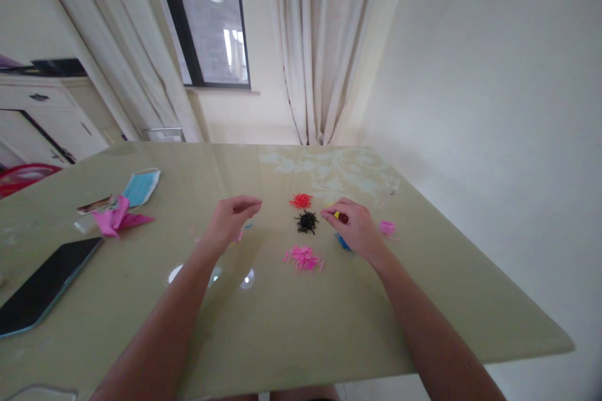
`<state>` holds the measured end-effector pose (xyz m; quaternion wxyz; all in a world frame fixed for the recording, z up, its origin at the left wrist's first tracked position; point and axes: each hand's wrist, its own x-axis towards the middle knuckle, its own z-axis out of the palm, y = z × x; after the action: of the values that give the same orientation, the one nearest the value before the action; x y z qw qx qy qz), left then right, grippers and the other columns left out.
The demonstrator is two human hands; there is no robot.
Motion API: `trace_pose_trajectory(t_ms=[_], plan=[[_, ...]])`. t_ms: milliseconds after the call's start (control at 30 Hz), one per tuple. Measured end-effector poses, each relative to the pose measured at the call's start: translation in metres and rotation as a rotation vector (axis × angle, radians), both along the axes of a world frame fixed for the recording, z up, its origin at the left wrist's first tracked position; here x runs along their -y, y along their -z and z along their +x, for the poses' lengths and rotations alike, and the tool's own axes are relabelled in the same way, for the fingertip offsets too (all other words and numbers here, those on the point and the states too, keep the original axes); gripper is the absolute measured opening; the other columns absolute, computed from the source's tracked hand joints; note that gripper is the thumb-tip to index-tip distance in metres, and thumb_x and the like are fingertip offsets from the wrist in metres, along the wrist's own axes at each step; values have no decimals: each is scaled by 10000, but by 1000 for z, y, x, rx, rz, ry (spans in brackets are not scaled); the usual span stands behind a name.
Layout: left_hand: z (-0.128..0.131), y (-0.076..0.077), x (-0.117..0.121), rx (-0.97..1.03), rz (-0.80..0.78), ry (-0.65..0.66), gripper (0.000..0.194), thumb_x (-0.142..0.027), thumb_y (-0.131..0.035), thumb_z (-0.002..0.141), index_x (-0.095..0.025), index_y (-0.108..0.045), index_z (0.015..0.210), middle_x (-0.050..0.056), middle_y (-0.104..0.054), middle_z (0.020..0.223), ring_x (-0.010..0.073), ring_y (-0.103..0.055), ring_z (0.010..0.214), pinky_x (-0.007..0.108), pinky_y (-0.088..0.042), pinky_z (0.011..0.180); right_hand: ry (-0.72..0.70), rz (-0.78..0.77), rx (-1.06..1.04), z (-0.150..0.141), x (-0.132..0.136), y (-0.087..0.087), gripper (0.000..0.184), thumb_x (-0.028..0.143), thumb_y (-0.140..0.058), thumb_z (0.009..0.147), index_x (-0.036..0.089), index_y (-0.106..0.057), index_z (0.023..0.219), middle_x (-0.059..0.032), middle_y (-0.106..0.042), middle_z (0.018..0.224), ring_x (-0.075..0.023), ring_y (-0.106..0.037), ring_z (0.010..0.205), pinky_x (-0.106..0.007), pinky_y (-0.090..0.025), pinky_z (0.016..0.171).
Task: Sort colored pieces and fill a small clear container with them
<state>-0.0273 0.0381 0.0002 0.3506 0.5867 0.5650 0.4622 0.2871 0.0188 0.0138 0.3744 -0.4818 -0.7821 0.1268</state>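
Note:
My left hand (pixel 234 220) hovers over the table left of the middle, thumb and fingers pinched together; whatever lies between the tips is too small to make out. On the other side, my right hand (pixel 353 225) is closed in a pinch, its fingertips just right of a pile of thin black strands (pixel 306 222). Something small, yellow and dark red (pixel 342 217), shows in the gap of its fingers; whether it is held I cannot tell. A red pile (pixel 301 200) lies behind the black one, a pink pile (pixel 305 258) in front. My right hand partly covers a blue pile (pixel 343 242).
A pink bundle (pixel 387 227) lies right of my right hand. At left are a black phone (pixel 49 282), a folded pink paper shape (pixel 120 218) and a blue face mask (pixel 142 187). The glossy table (pixel 282 332) reaches toward a curtain (pixel 320 44) and a wall.

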Motion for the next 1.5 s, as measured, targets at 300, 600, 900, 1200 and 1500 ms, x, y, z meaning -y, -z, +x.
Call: trace_pose_trajectory(t_ms=[300,600,900,1200,1500], plan=[[60,-13,36,340,5,251,312,-442,-897,713,-176,-790,836,62,-804,814,176,-716,757,296,-577,740,-192,1,-210,-39,24,4,328,468,-801,889,212,-761,1091,-42,-688,894,-140,-556,670,-279,-465,631],[73,-10,46,431,1,328,340,-449,-912,711,-161,-787,842,80,-821,860,205,-759,809,344,-625,814,-241,138,-268,-39,32,-3,107,325,-724,966,228,-757,937,-28,-688,816,-145,-557,662,-285,-463,612],[72,-13,45,396,21,329,342,-468,-901,721,-164,-807,846,85,-825,852,214,-766,802,346,-637,811,-219,104,-286,-37,31,-4,150,359,-706,972,233,-785,988,-31,-701,814,-145,-561,650,-285,-475,610],[70,-9,43,353,30,346,272,-425,-864,774,-173,-813,864,71,-823,863,188,-754,796,308,-622,801,-210,121,-326,-36,32,-6,160,360,-702,980,248,-793,1049,-32,-701,808,-149,-567,657,-286,-475,605],[62,-11,38,206,61,356,271,-445,-769,853,-177,-800,878,69,-807,854,193,-730,797,295,-582,757,-213,144,-338,-35,31,-5,141,350,-723,971,259,-827,996,-47,-740,861,-149,-578,659,-290,-485,610]])
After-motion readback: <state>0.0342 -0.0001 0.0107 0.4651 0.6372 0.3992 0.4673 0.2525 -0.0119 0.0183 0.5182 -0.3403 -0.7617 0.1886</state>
